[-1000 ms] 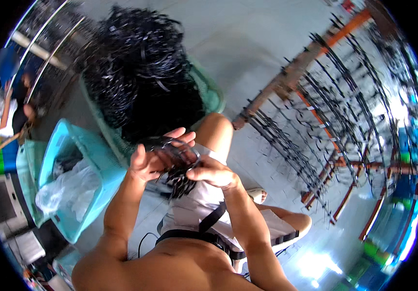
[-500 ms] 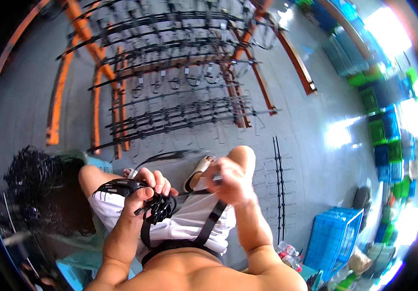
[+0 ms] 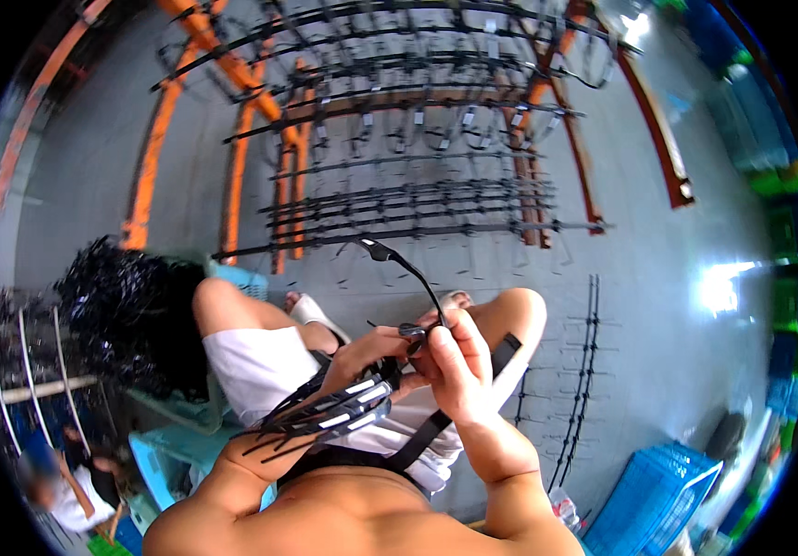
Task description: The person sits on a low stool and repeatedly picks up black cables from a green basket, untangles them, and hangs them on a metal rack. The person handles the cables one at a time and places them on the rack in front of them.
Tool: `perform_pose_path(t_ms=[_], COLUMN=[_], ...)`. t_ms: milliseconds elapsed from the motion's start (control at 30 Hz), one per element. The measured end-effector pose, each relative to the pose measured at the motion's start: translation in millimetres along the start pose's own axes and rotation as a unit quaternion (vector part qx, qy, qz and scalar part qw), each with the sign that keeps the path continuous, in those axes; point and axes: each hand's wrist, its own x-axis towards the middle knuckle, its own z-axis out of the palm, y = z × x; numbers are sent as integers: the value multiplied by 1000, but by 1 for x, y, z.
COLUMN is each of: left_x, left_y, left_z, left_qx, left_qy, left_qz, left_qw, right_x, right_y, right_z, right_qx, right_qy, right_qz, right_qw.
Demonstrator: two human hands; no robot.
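Over my lap, my two hands meet. My left hand (image 3: 369,350) is closed, with a bundle of thin, glossy black strips (image 3: 343,408) hanging from it along my forearm. My right hand (image 3: 462,371) pinches close beside the left fingertips, on one curved black strip (image 3: 415,272). That strip arcs up and away from the fingers to a wider, flattened far end. Where the hands touch, a small dark piece (image 3: 412,330) shows between the fingers. What exactly each fingertip grips there is partly hidden.
Ahead stands an orange rack (image 3: 153,157) carrying rows of black bars (image 3: 399,232) with hooks and hanging loops. On my left is a crate heaped with black strips (image 3: 130,315), near a light-blue crate (image 3: 172,454). Hooked bars (image 3: 584,371) lie rightward, beyond a blue crate (image 3: 654,496). Another person (image 3: 75,491) is lower left.
My right hand has come in to meet the left and now holds a curved black strip. The left hand has moved right with its bundle. The whole view has shifted.
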Motion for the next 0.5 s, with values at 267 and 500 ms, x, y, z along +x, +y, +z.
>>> perform_pose_path(t_ms=[267,500], left_x=[-71,-59], left_y=[-24,-89], left_z=[-117,-153], left_qx=[199,112], left_qy=[212,250], left_qz=[-48,-231], left_qw=[956,934], right_x=[33,71], right_y=[26,51], right_z=[64,111], right_qx=[36,-20], right_qy=[-86,-49], right_qz=[10,50], right_qw=[996,997])
